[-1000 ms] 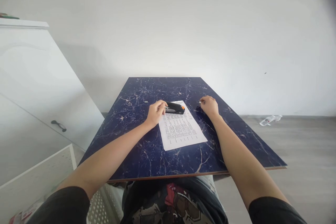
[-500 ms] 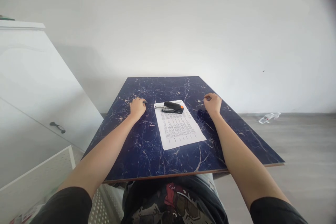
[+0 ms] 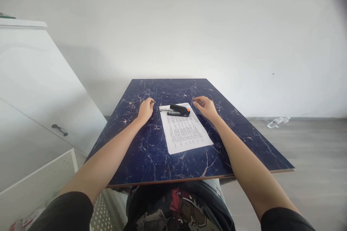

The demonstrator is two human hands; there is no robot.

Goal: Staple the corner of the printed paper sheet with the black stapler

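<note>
A black stapler with an orange patch lies across the upper part of a printed sheet of paper. Its top arm is raised and the metal staple tray shows at its left end. To the left of the paper, my left hand is closed in a pinch on a small grey strip of staples. Beyond the paper's upper right corner, my right hand pinches a tiny greyish piece at its fingertips, too small to name. Neither hand touches the stapler.
The dark blue marbled table has its front edge close to my body. A white cabinet stands at the left, above a white perforated basket. A clear plastic bottle lies on the floor to the right.
My left hand let go of the stapler, leaving it on the paper, moved left and picked up the small grey strip from the table. My right hand moved out, then back left towards the paper.
</note>
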